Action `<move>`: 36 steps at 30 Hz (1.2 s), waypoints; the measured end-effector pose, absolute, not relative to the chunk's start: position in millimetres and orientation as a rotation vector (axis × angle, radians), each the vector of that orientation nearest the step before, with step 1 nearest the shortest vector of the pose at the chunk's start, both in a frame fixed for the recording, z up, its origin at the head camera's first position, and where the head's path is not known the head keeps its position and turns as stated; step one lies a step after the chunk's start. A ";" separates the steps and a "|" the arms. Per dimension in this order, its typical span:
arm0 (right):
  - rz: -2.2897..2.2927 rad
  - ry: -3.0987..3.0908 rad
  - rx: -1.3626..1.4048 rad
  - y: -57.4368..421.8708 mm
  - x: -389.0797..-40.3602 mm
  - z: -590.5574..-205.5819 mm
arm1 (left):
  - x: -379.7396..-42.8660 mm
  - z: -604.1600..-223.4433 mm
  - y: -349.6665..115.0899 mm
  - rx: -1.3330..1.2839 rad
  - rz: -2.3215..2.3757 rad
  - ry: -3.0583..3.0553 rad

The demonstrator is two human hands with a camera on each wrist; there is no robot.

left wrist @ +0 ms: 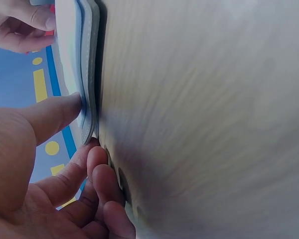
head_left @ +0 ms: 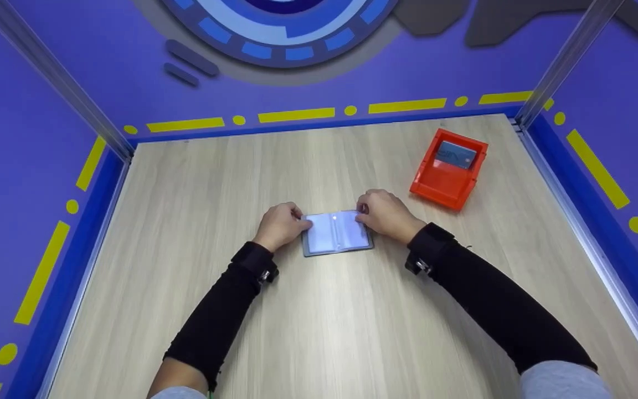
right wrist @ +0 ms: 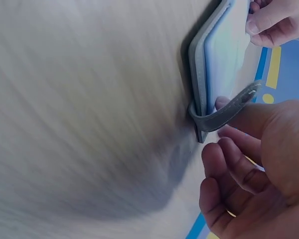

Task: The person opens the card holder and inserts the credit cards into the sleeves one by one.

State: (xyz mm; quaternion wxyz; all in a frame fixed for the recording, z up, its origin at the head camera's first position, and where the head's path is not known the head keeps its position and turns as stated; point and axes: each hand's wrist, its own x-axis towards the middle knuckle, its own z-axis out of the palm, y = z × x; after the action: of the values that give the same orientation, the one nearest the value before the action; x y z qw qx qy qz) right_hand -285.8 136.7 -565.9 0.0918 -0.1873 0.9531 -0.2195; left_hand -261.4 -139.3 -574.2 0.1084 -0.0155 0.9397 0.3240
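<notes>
Left hand (left wrist: 52,191), right hand (right wrist: 276,164), wallet (head_left: 322,233) between

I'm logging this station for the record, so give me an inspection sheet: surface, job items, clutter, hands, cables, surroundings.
Surface: pale wood-grain table.
Job's things: card holder lying open, clear sleeves showing; strap sticking up at its right edge.
Clutter: red tray, far right, a card inside.
Hands: left hand pinches the holder's left edge; right hand holds the right.
Cables: none clearly seen.
Surroundings: blue-purple walls with yellow markings; metal posts.
</notes>
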 end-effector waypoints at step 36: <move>-1.047 2.671 -0.442 118.2 -292.4 -551.2 | -260.6 -576.2 -140.3 -0.012 0.984 2.785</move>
State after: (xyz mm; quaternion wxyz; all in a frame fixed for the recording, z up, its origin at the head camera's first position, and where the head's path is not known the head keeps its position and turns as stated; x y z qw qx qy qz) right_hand -292.4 118.2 -551.2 0.1190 -0.1512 0.9136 -0.3582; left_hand -260.6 -140.3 -576.2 0.0939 -0.0041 0.9387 0.3318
